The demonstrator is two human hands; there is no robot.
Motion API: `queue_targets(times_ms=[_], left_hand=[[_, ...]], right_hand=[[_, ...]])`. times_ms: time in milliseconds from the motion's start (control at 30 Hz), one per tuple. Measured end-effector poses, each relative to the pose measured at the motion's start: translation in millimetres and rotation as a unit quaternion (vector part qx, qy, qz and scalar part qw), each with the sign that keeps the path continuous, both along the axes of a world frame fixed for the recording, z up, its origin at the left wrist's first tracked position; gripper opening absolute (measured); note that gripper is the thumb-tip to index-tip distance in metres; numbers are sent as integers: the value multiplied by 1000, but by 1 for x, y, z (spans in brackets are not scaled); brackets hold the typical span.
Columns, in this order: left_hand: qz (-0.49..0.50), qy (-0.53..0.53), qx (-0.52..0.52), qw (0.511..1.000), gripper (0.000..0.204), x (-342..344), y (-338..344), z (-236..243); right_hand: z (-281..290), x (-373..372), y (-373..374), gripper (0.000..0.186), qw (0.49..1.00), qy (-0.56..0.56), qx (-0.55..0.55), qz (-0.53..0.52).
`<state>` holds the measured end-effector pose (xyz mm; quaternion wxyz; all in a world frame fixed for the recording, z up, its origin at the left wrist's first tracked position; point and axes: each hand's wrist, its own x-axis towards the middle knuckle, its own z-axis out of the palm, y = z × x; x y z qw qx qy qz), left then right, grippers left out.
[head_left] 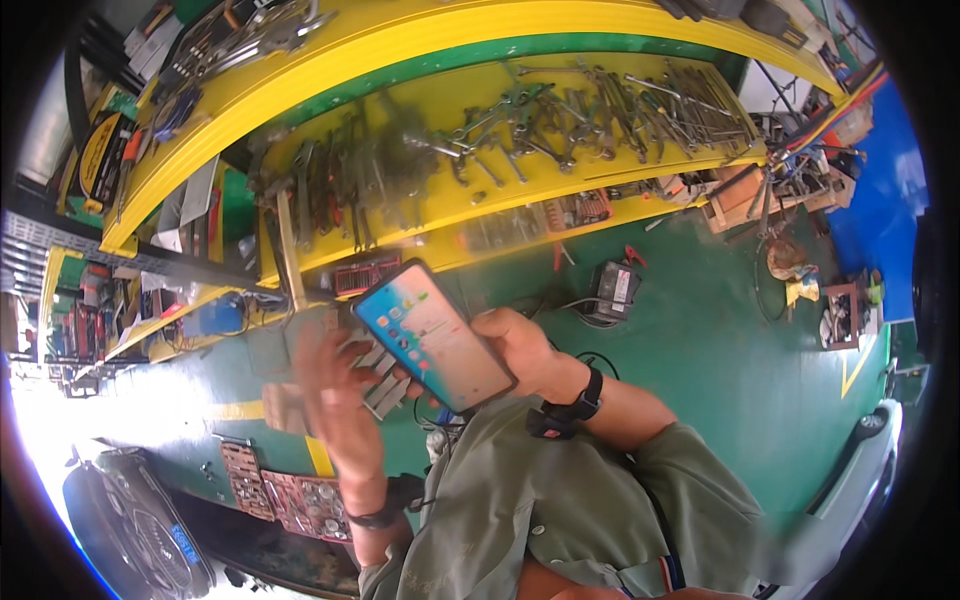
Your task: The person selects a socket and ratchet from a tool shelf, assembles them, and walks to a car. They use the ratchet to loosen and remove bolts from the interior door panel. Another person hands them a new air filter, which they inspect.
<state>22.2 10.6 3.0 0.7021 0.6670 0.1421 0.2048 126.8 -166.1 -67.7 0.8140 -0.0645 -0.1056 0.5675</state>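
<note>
the phone (432,338) is in the middle of the view, above the green floor (700,300) and in front of the yellow shelf (480,212) where many wrenches (610,110) are lying. its screen is lit and faces up toward the person, and it is tilted, with one long side along the right hand (525,350). this hand is gripping the phone: the thumb lies on the near edge, and fingertips show at the opposite side, which seem to come from underneath. the left hand (345,425) is beside the phone, blurred; its fingers look loosely spread, and nothing is seen between them, but whether it touches the phone's edge is hard to tell. the phone is probably light for one hand, thin and stiff, so it should not bend under normal grip. the glass front is likely smooth, slippery if fingers are oily, and fragile if it falls on this floor. the better hold is by the two long edges, with the palm supporting the back, the thumb kept to the dark rim, and no strong pressure on the screen.
</note>
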Motion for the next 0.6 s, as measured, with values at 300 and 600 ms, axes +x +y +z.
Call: queue_targets(times_ms=[300, 600], left_hand=[[-58, 33, 115, 991, 73, -15, 13, -17], [-359, 228, 19, 905, 96, -8, -33, -4]], right_hand=[[10, 6, -37, 49, 944, -301, -131, 16], [0, 13, -78, 50, 809, -560, -149, 99]])
